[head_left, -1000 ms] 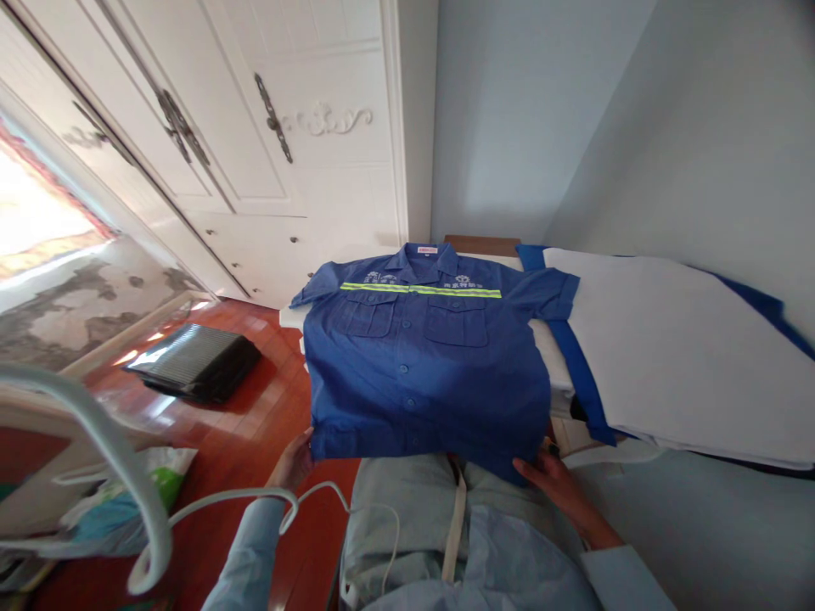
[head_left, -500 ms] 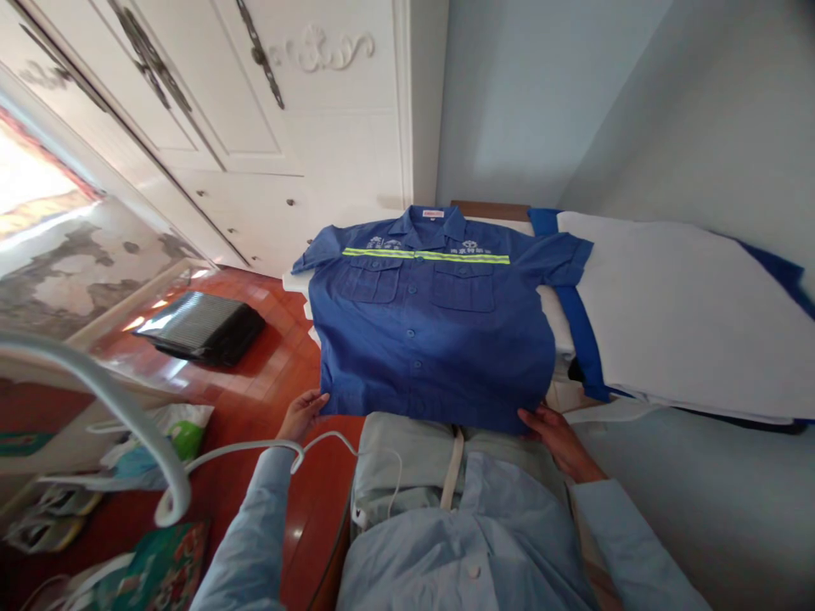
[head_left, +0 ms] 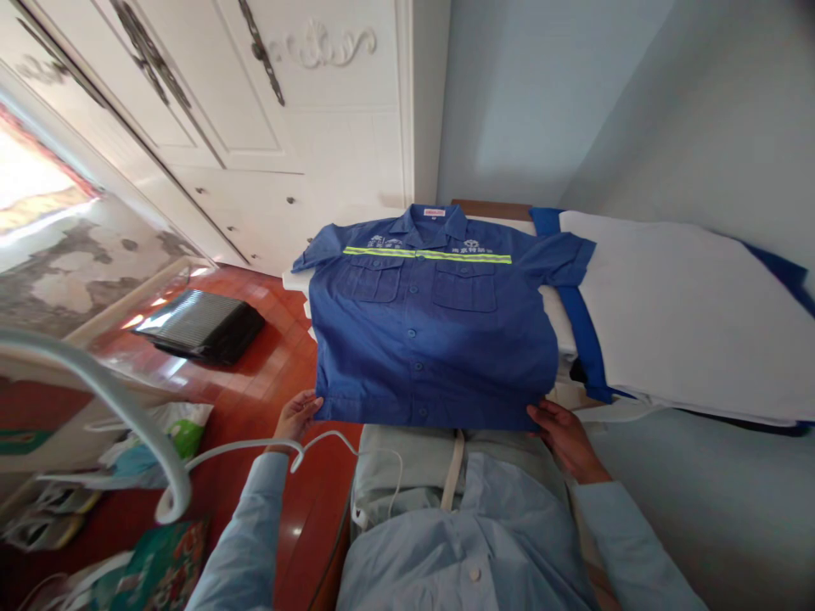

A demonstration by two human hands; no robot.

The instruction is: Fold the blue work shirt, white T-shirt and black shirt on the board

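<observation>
A blue short-sleeved work shirt [head_left: 433,339] with a yellow reflective stripe across the chest lies front up on a narrow white padded board [head_left: 294,283]. My left hand [head_left: 295,417] pinches the shirt's lower left hem corner. My right hand [head_left: 564,430] grips the lower right hem corner. Both arms wear light blue sleeves. The hem hangs over the board's near end, above a grey-green garment [head_left: 407,475] in front of me.
A white sheet over blue cloth [head_left: 688,314] covers the bed on the right. White wardrobe doors [head_left: 306,127] stand behind. A black flat case [head_left: 200,324] lies on the red wooden floor. A white hose and thin cable [head_left: 165,458] curve at lower left, by bags.
The view tilted down between the first two frames. Both hands kept hold of the hem corners and drew them slightly outward, so the hem lies straighter.
</observation>
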